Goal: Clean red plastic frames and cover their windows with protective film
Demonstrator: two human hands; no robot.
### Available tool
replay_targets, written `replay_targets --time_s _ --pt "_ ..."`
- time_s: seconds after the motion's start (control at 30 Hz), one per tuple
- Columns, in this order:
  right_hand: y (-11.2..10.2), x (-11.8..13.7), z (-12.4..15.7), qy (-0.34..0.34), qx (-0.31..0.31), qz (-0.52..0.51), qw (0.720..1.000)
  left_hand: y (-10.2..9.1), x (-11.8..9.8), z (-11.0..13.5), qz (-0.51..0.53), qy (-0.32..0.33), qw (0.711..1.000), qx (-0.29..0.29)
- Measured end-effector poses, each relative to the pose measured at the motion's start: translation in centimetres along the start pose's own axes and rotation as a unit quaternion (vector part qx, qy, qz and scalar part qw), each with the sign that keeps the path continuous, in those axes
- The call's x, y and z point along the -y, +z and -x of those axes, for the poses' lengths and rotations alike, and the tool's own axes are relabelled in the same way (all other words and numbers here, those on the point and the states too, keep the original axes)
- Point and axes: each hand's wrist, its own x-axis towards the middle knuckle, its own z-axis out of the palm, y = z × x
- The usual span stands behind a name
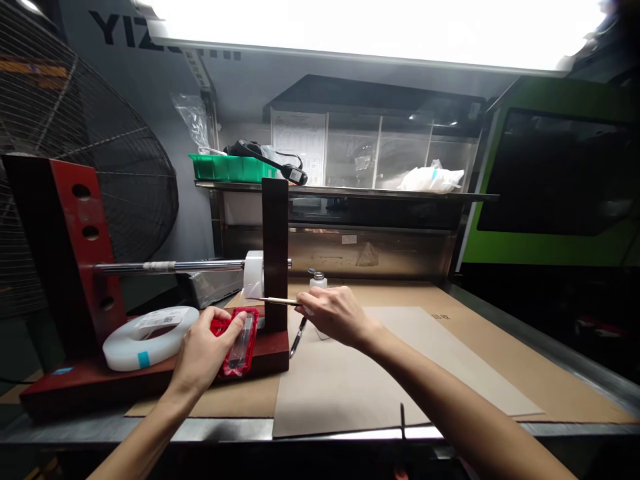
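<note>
My left hand [205, 350] holds a red plastic part [239, 341] with a clear strip on its face, tilted over the dark red base [150, 380] of a tape stand. My right hand [336, 313] pinches a thin wooden stick [276, 301] that points left toward the stand's dark upright post [275, 253]. A dark pen-like tool [298, 337] lies on the cardboard just under my right hand. A small white bottle [317, 280] stands behind my right hand.
The stand has a red side plate [85, 240], a metal rod [170, 266] carrying a small white roll [254, 273], and a large white tape roll [150, 337] lying on its base. Brown cardboard [450, 360] covers the bench. A wire fan [100, 153] stands left; a green tray [227, 167] sits on a shelf.
</note>
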Motion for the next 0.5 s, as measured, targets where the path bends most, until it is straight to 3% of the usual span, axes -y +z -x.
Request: replay_targets --time_s 0.23,0.5 --pt "0.5 1.1 -1.2 -0.061 -0.012 0.072 0.995 -0.1 0.2 -0.3 -0.009 0.000 1.000 0.013" --pt "-0.8 2.3 -1.9 -0.091 0.043 0.084 0.991 0.0 0.5 -0.4 -0.001 -0.005 1.000 0.019"
